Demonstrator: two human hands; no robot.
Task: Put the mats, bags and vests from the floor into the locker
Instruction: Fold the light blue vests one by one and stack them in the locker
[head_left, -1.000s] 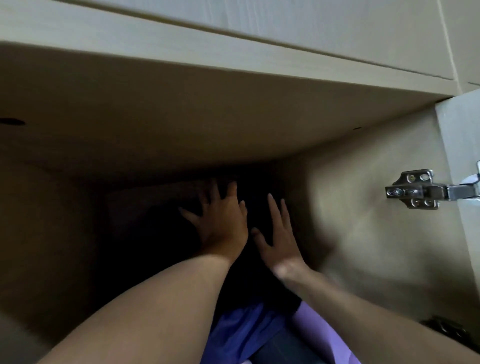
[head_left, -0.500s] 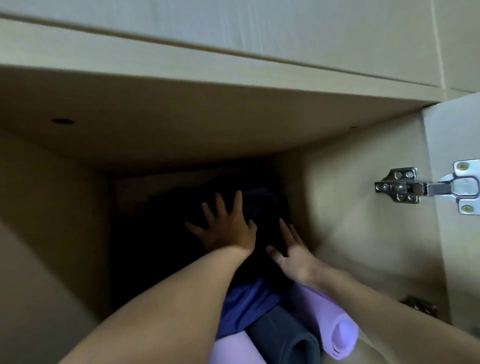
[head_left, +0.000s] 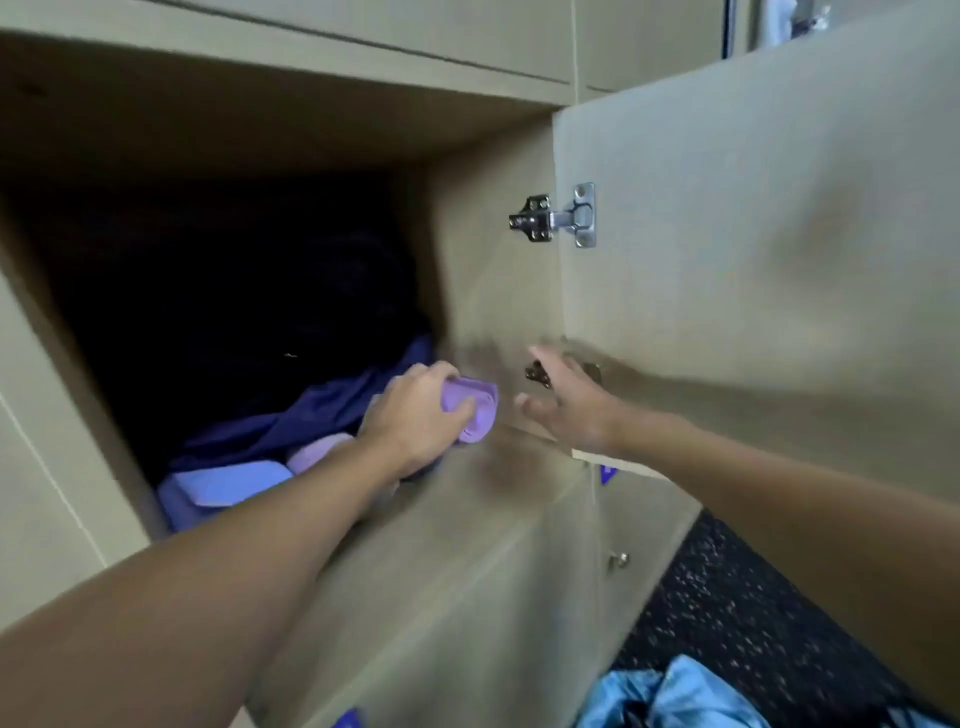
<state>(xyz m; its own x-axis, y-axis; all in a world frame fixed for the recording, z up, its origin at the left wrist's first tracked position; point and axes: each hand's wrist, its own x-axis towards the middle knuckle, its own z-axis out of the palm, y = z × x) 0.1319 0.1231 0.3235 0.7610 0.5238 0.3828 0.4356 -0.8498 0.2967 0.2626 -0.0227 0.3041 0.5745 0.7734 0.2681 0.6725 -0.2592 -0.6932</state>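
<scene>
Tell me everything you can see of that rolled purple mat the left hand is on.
The rolled purple mat is pale lilac and looks like soft foam, wound so that its end shows curled layers. It lies on its side at the front right of the open locker, its end facing outward near the right wall. The left hand curls over its end from the left, fingers on top, thumb across the face. Dark blue cloth lies against it on the left. Most of its length is hidden behind the hand.
</scene>
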